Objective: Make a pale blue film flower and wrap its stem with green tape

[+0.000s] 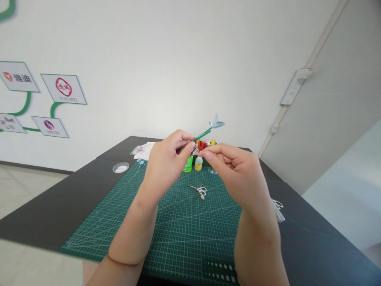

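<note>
My left hand [171, 157] is closed round a small artificial flower [216, 122] with pale blue petals and a stem wrapped in green. The flower points up and to the right, above the back of the mat. Close beside it, my right hand [235, 167] is closed, thumb and forefinger pinched near the left fingertips. Something small and pale seems to be in that pinch, too fine to make out. Below the hands, small scissors [200, 190] with white handles lie on the green cutting mat [181, 226].
A glue bottle [198, 163] and a green tub [188, 163] stand behind the hands, with coloured spools [203, 146] beyond. At left are a clear dish [120, 168] and white cloth or paper [144, 151]. More white-handled scissors [277, 204] lie right, on the black table [315, 242].
</note>
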{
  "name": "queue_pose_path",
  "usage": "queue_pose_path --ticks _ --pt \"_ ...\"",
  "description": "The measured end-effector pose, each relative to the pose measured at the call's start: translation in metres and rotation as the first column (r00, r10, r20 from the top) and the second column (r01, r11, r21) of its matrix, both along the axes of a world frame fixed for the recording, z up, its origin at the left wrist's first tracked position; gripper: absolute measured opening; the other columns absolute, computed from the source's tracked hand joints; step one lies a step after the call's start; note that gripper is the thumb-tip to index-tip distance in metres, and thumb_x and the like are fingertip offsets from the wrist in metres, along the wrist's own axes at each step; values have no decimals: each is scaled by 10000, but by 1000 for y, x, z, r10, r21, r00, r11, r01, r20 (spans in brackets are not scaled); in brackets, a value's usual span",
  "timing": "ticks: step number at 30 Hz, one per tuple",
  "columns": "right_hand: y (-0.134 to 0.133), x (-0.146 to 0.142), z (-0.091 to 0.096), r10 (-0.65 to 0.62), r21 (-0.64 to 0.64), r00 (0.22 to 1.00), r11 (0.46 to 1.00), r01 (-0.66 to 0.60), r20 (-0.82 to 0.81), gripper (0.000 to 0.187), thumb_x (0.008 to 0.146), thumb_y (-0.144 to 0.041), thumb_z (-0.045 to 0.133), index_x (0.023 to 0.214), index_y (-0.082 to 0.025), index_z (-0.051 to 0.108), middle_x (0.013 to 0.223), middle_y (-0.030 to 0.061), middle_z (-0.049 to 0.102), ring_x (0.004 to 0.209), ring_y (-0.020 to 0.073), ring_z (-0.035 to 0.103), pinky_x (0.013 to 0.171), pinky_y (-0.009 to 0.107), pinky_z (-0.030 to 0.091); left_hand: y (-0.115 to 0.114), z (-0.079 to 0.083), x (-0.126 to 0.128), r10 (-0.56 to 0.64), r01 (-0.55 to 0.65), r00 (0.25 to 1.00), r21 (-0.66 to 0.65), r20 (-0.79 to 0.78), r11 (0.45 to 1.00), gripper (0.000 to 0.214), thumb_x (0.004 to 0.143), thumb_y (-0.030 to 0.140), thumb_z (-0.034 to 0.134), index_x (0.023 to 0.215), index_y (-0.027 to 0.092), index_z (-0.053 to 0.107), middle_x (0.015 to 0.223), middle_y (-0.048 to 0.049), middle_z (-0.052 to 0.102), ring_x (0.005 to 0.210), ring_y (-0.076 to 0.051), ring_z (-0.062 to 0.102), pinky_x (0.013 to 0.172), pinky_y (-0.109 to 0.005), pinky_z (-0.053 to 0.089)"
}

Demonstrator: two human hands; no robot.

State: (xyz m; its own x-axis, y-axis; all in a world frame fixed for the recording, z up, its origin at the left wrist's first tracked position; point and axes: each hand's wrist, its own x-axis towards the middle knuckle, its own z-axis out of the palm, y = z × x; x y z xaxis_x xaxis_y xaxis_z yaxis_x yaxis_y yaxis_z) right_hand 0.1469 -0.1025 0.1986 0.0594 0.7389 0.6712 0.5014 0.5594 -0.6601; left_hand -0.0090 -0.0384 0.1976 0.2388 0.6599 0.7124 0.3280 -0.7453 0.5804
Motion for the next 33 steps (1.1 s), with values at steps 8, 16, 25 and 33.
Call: queue_pose_path --ticks 8,16,25,33 --pt "-14 15 1 -50 125 988 990 69 -149 117 847 -296 732 803 -270 836 479 -39 434 488 120 354 485 282 352 -4 -1 -5 -62 72 861 1 -506 997 128 912 213 588 826 219 682 764 28 724 663 -140 620 572 -242 360" --pt "-5 30 4 -99 116 964 985 131 -247 91 806 -270 759 783 -290 845 436 -40 438 461 126 427 439 281 353 -18 -3 -10 -232 286 688 -37 -688 957 101 905 181 631 851 243 690 697 59 706 586 -117 605 538 -229 321" --pt "12 33 2 -129 82 959 985 154 -252 113 814 -304 753 837 -254 851 457 -41 484 458 103 395 435 257 318 -33 0 -17 -212 333 687 41 -695 942 93 955 222 612 920 265 687 655 84 683 542 -103 599 537 -246 339" --pt "28 38 -1 -91 75 965 991 113 -247 122 819 -313 746 826 -248 849 466 -41 499 473 104 398 443 249 317 -47 3 -27 -184 287 775 78 -605 955 60 984 263 589 954 260 640 697 91 685 606 -98 610 576 -229 335"
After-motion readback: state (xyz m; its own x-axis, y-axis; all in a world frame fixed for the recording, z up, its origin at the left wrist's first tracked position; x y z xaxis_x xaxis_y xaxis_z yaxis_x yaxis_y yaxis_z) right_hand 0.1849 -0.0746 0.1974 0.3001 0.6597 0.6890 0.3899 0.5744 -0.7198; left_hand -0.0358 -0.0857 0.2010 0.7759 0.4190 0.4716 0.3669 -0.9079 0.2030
